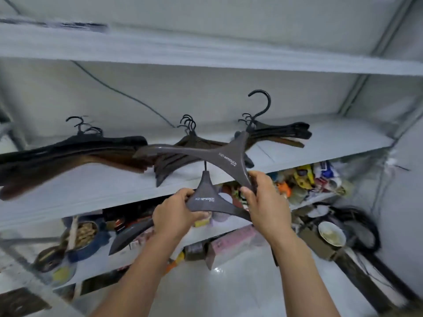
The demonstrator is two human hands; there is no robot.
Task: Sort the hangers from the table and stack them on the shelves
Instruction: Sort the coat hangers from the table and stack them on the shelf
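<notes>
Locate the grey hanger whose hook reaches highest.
Head view, centre-right: the upper grey hanger is gripped at one arm by the right hand, in front of the shelf, just above the lower grey hanger in the left hand.

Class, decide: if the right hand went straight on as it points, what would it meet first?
Probably the front edge of the shelf, just beyond the right hand; depth is unclear.

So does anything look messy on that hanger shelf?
Yes. The middle pile of hangers is fanned out, its arms splaying in different directions instead of lying stacked. The left pile is splayed too. Nothing looks broken.
</notes>
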